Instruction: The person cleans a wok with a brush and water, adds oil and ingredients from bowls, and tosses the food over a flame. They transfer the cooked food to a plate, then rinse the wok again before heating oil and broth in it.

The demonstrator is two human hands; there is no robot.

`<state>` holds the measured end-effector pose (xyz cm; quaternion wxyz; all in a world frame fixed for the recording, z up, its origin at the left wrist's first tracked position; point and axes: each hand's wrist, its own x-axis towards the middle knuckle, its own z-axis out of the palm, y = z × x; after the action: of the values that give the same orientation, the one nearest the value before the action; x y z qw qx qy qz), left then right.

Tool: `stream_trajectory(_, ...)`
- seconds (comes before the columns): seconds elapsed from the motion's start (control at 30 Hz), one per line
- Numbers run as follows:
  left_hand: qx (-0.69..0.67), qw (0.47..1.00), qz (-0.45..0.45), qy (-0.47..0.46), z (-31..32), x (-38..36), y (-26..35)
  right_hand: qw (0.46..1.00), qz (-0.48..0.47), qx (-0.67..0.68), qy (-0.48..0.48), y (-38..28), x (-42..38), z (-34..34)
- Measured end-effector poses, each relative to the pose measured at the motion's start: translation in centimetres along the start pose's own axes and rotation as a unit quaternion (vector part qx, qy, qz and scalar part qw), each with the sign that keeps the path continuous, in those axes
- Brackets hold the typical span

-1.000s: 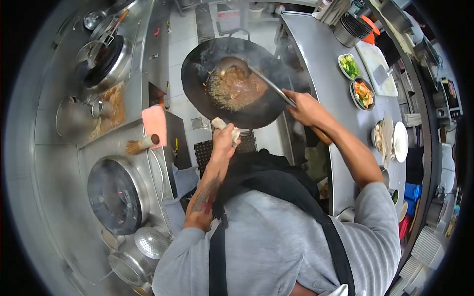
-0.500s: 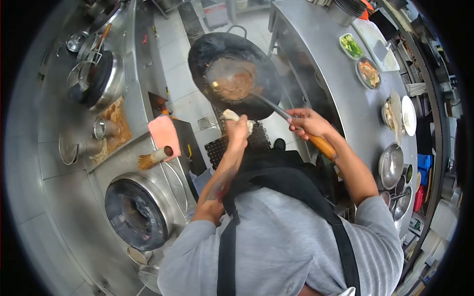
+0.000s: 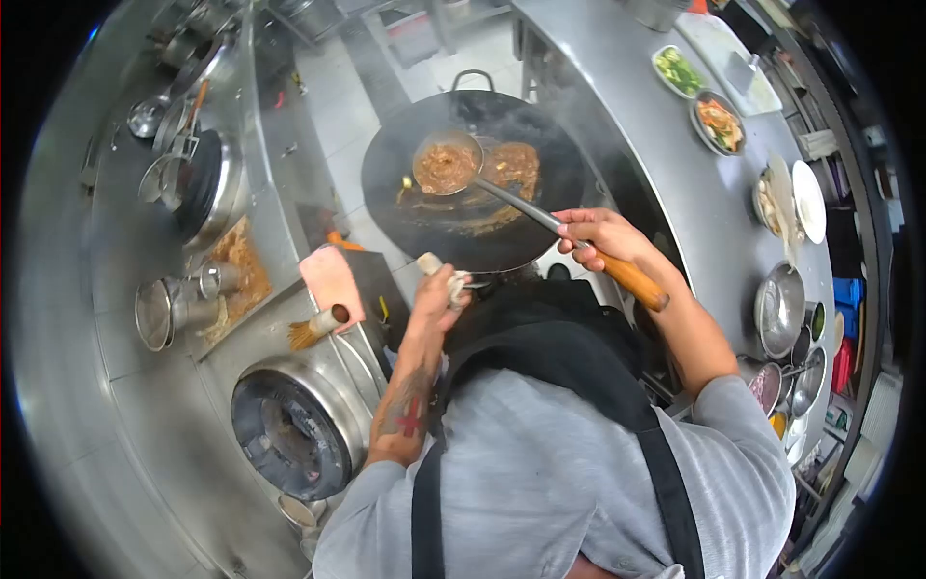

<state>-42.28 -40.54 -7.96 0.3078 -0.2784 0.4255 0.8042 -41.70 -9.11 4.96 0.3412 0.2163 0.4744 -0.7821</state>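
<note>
My left hand [image 3: 436, 297] is closed around a bunched pale cloth [image 3: 455, 286] at the near handle of a large black wok [image 3: 395, 154]. In my right hand [image 3: 600, 239] is a long ladle [image 3: 521, 203] with a metal shaft and wooden grip, held where shaft and grip meet. Its bowl, over the inside of the wok, is filled with brown saucy food [image 3: 447, 170]. More of the same brown food [image 3: 511, 166] lies in the wok to the right of the bowl, with sauce smeared below it. Steam drifts around the wok.
A burner ring [image 3: 289, 434] and a bamboo brush [image 3: 318, 326] beside a pink cloth [image 3: 333, 282] are on the left. Along the right steel counter stand a dish of chopped greens [image 3: 679, 72], a bowl of mixed vegetables [image 3: 720, 125], a white plate [image 3: 809, 201] and a metal bowl [image 3: 778, 309].
The wok has gone from steeply tilted to flatter, and my left hand has moved lower and left. The ladle bowl has come up from the food and now shows a full scoop.
</note>
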Motion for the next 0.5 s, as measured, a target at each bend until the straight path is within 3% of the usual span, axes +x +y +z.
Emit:
stream_trajectory(0.13, -0.026, 0.999, 0.000, -0.042, 2.1, 0.1, 0.0, 0.998, -0.029, 0.027, 0.049, -1.9, -3.5, -5.7)
stream_trajectory(0.3, -0.043, 0.995, 0.021, -0.087, 8.1, 1.2, -0.2, 0.978, -0.150, 0.094, 0.107, -3.6, -12.0, -13.1)
stream_trajectory(0.4, -0.038, 0.994, 0.037, -0.095, 10.3, 2.0, -0.2, 0.919, -0.260, -0.099, 0.280, -4.9, -13.9, -17.2)
stream_trajectory(0.43, -0.043, 0.993, 0.035, -0.102, 11.1, 2.0, -0.2, 0.919, -0.260, -0.094, 0.282, -5.8, -13.8, -18.5)
stream_trajectory(0.5, -0.039, 0.993, 0.038, -0.109, 12.3, 1.8, 0.0, 0.820, -0.255, -0.283, 0.428, -7.9, -13.8, -20.6)
